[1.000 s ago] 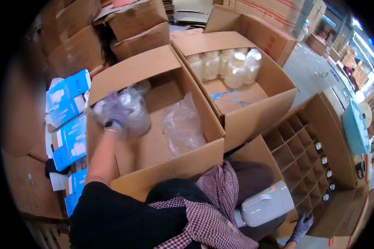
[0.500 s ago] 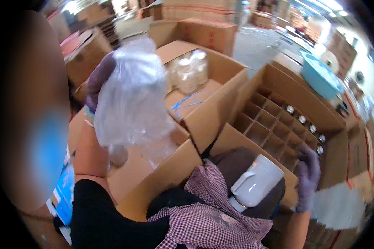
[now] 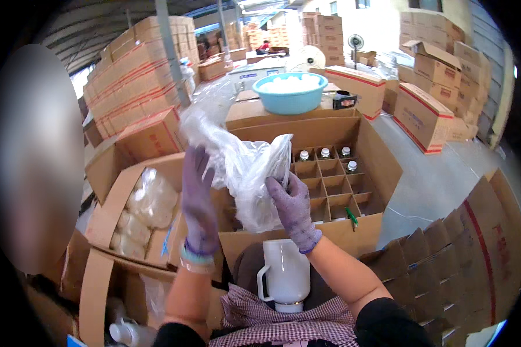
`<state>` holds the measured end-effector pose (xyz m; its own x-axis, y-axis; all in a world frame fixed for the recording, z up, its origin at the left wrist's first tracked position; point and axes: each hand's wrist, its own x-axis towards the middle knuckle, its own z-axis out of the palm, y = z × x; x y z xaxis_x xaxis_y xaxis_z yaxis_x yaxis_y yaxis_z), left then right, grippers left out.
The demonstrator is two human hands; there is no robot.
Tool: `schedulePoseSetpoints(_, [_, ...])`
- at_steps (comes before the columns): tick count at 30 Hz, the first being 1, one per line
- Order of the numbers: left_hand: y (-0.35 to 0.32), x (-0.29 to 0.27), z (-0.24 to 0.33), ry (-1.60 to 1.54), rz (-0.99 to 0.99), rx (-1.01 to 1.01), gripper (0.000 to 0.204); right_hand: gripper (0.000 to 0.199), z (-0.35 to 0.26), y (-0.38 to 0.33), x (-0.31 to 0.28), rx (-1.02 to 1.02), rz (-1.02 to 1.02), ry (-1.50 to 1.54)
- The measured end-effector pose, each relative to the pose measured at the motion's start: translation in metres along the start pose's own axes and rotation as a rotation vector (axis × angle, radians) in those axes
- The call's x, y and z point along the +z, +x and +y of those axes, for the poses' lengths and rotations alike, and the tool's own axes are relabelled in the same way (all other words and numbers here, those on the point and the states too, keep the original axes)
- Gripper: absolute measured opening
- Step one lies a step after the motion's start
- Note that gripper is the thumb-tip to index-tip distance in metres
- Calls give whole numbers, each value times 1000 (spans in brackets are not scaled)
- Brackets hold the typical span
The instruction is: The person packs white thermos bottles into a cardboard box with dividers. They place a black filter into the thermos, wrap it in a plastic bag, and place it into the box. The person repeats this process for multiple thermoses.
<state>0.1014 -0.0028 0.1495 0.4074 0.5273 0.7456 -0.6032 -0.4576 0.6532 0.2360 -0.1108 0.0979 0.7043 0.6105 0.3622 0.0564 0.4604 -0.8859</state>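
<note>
A crumpled clear plastic bag (image 3: 249, 168) hangs above the near left part of a divided carton (image 3: 382, 147). Thumb and fingers of my gloved right hand (image 3: 295, 208) pinch the bag's right side. My gloved left hand (image 3: 200, 202) is upright against its left side, fingers stretched upward and slightly blurred. Several capped bottles (image 3: 325, 153) stand in the carton's far cells; the bag hides other cells. Below my hands, a white handled mug (image 3: 288, 269) rests at my lap. A green pen-like object (image 3: 351, 217) is at the carton's near edge.
At left, an open carton (image 3: 113, 225) holds clear bulging plastic packages (image 3: 150, 199). A white bottle (image 3: 130, 332) lies in the carton below it. Beyond the divided carton stands a blue basin (image 3: 290, 101) of white items. Cardboard dividers (image 3: 446, 272) fan out at right.
My view has swung right, toward the divided carton. The bag, earlier raised by my left hand over the left cartons, is now between both hands, with my right hand gripping it.
</note>
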Motion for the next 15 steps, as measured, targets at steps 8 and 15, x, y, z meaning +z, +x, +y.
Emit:
schedulePoseSetpoints(8, [-38, -30, -116, 155, 206, -305, 31, 13, 22, 10, -24, -546, -43, -767])
schedulePoseSetpoints(15, [-132, -68, -165, 578, -260, -380, 38, 27, 166, -19, -158, -249, -243, -1081])
